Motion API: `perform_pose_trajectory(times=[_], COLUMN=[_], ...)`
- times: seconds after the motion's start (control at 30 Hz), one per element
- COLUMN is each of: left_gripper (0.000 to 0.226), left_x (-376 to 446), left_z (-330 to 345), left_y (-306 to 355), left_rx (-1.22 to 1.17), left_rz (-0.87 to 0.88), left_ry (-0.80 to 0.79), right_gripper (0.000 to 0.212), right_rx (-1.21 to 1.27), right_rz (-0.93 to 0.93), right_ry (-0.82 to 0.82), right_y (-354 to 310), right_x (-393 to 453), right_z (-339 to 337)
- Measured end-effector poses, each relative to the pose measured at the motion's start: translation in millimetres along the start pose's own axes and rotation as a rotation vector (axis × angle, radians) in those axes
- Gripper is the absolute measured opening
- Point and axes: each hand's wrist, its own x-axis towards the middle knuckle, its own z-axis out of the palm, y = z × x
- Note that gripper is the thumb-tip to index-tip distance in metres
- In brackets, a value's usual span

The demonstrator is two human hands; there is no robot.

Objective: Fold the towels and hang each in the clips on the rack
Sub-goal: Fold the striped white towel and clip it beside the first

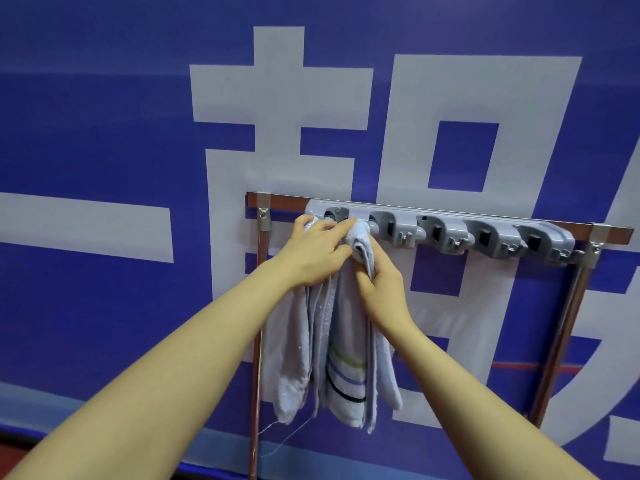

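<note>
A pale blue towel [348, 368] with green, blue and black stripes near its lower end hangs folded in long layers from the leftmost clip [334, 213] of the grey clip rack [446, 230]. My left hand [313, 252] presses the towel's bunched top up against that clip, fingers spread over the fabric. Just below and to the right, my right hand [382, 285] pinches the folded bundle under the clip. The clip's jaws are mostly hidden by hand and cloth. The other clips to the right hold nothing.
The rack is fixed on a wooden bar [609, 233] carried by metal poles, one on the left [257, 341] and one on the right [561, 341]. Directly behind is a blue banner [104, 133] with large white characters. Loose threads dangle from the towel's bottom.
</note>
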Motion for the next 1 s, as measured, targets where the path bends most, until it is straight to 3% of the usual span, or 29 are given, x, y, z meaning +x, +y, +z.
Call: perform_pose_trajectory(times=[0.13,0.23,0.37,0.47,0.57,0.67,0.77,0.87,1.0], left_gripper=[0.049,0.055,0.08,0.067,0.037,0.029,0.031,0.047,0.056], left_x=[0.5,-2.6,-24.6,-37.8,-42.5,-40.6,-41.6,-56.1,-96.9], left_z=[-2.4,8.9,28.2,32.4,29.3,23.1,22.7,29.5,48.0], left_y=[-2.7,-10.4,-10.2,-10.7,-10.7,-10.3,-10.1,-8.2,-6.2], left_rx=[0.003,0.075,-0.027,-0.143,-0.087,-0.018,-0.024,-0.044,0.069], left_rz=[-0.029,-0.057,-0.268,-0.418,-0.372,-0.33,-0.322,-0.296,-0.264], left_ry=[-0.026,0.101,0.29,0.327,0.378,0.4,0.386,0.374,0.298], right_gripper=[0.054,0.055,0.058,0.061,0.06,0.063,0.065,0.066,0.06], right_rx=[-0.063,-0.11,-0.123,-0.191,-0.28,-0.335,-0.371,-0.416,-0.551], right_rz=[-0.008,0.008,0.044,0.053,0.061,0.082,0.111,0.131,0.174], right_ry=[-0.016,-0.017,-0.051,-0.078,-0.111,-0.109,-0.11,-0.138,-0.215], right_y=[1.6,-0.6,0.9,6.8,9.8,9.5,7.4,4.9,0.2], right_x=[-3.6,-8.0,-22.9,-37.2,-46.3,-48.2,-51.4,-63.7,-94.9], right_z=[-2.0,-1.9,4.1,10.1,16.8,21.0,20.8,15.4,2.4])
